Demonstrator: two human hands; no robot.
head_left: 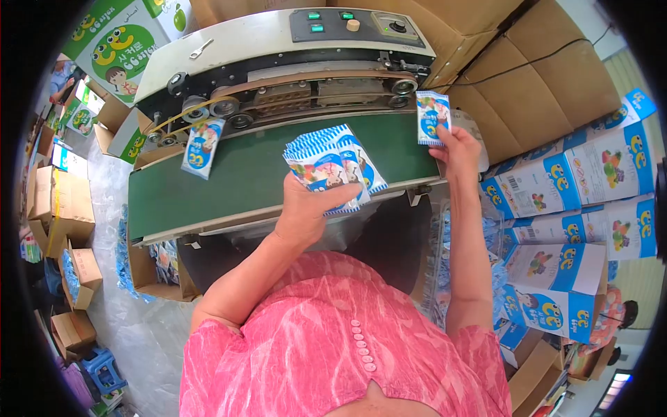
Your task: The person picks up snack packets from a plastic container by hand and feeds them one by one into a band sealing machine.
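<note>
My left hand (309, 205) is closed around a fanned stack of blue-and-white printed packets (326, 161), thumb across the front, above the green conveyor belt (257, 167). With my right hand (458, 146) I pinch a single packet (433, 111) by its lower edge, its top at the right end of the band sealer (299, 69). Another packet (203, 147) hangs tilted at the sealer's left end, its lower part over the belt. Whether the right-hand packet's top is inside the sealing bands cannot be made out.
A key (201, 48) lies on the sealer's top. At right stand stacked blue-and-white printed cartons (549, 181) and a clear bin of packets (451, 271). An open cardboard box (156, 271) with packets sits under the belt's left end. A person (62, 80) is at far left.
</note>
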